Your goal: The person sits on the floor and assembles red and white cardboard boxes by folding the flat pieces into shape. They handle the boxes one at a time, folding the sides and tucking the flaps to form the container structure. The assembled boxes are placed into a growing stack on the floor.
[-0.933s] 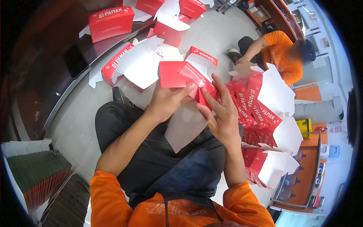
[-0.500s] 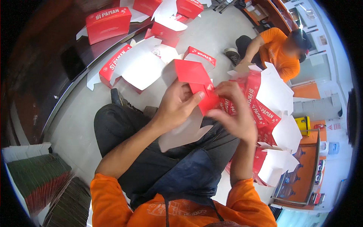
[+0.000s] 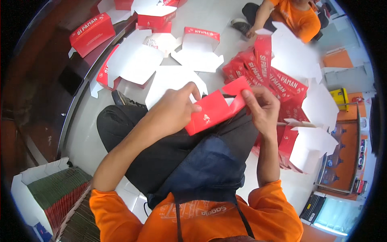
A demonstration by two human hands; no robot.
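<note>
A partly folded red cardboard box (image 3: pixel 211 115) with a white inside is held over my lap. My left hand (image 3: pixel 171 109) is closed on its left end, beside the raised white lid panel (image 3: pixel 171 78). At the right end my right hand (image 3: pixel 264 107) pinches a red end flap (image 3: pixel 238 86) between thumb and fingers; a gap shows between this flap and the box side. Just beyond my right hand lie several nested red boxes (image 3: pixel 282 86) with white lids standing out.
Open red-and-white boxes (image 3: pixel 199 44) lie on the floor ahead. A closed red box (image 3: pixel 92 34) stands on the dark ledge at left. Stacked flat cardboard (image 3: pixel 60 189) sits lower left. A person in an orange shirt (image 3: pixel 296 20) sits beyond the nested boxes.
The box has turned in my hands, so its long red side now faces me and the white lid points away. My right hand has gone from loosely spread fingers to gripping the end flap.
</note>
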